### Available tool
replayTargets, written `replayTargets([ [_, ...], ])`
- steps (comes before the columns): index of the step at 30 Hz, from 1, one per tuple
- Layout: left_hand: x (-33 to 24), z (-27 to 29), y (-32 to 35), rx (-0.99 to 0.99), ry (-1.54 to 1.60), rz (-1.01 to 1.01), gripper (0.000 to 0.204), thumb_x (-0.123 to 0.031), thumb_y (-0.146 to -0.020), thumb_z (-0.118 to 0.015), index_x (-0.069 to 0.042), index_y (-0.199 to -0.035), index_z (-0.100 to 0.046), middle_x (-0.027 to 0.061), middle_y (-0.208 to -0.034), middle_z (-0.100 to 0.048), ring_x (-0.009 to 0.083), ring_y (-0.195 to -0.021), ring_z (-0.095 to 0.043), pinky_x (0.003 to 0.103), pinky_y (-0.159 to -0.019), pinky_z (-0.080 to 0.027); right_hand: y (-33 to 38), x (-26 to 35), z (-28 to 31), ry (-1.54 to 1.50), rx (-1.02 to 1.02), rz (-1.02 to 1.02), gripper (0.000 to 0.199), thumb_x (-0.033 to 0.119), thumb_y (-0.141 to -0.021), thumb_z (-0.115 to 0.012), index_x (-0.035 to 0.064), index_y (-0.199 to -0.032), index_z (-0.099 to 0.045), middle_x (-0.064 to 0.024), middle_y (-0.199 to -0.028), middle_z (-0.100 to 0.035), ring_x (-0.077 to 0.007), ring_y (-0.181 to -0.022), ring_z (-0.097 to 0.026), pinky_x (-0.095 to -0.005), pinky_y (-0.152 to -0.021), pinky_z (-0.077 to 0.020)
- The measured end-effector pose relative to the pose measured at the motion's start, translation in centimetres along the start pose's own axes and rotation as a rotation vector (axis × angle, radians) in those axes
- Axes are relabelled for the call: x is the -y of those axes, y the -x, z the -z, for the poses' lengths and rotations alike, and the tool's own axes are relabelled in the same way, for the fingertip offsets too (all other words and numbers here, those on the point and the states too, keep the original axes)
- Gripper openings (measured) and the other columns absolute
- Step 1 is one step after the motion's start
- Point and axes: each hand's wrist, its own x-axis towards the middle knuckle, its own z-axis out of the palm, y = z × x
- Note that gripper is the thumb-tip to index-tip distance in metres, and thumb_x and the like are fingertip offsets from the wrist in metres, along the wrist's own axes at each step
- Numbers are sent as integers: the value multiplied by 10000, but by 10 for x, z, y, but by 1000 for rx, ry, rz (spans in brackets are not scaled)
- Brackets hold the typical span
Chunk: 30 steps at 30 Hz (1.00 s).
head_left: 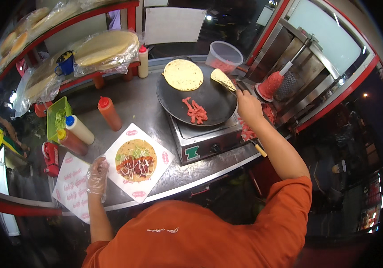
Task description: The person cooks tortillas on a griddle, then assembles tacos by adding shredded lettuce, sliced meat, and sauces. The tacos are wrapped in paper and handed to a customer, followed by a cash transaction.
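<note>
In a clear plastic glove, my left hand has its fingers curled together between two printed papers; whether anything is in them is hidden. Beside it, a white paper sheet carries a flatbread topped with shredded lettuce, meat, red sauce and white sauce lines. My right hand grips a thin metal utensil, its exact kind partly hidden. The utensil meets a folded flatbread at the right side of the black round griddle. A flat flatbread and reddish meat strips also lie on the griddle.
A gas stove supports the griddle. Squeeze bottles and a green lettuce tub stand left. Stacked flatbreads fill a rack behind. Right are a vertical meat spit, a clear tub and a yellow-handled tool.
</note>
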Motion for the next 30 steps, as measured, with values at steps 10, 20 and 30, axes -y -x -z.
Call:
replayTargets([
  [10, 63, 67, 17, -219, 13, 144, 320, -331, -1073, -622, -87, -1274, -669, 32, -951, -650, 128, -818, -600, 309, -710, -515, -19, -74, 42, -1177, 636, -590, 235, 226, -1038, -630, 5, -964, -656, -61, -795, -616, -117, -531, -498, -286, -432, -388],
  [20, 96, 98, 68, -390, -429, 399, 318, -223, -1046, -642, -117, -1343, -604, 144, -1093, -698, 259, -964, -661, 411, -835, -543, -2, -108, 3, -1287, 731, -584, 263, 217, -985, -700, -4, -1129, -702, -62, -763, -661, -63, -473, -442, -248, -386, -277],
  [30, 11, -6, 87, -461, -445, 84, 401, -326, -1036, -652, -39, -1315, -650, 192, -1251, -710, 345, -1166, -681, 425, -1014, -516, 11, -76, -15, -326, 51, 163, 382, 244, -940, -715, 88, -1288, -693, -165, -1022, -695, -395, -915, -700, -514, -786, -547],
])
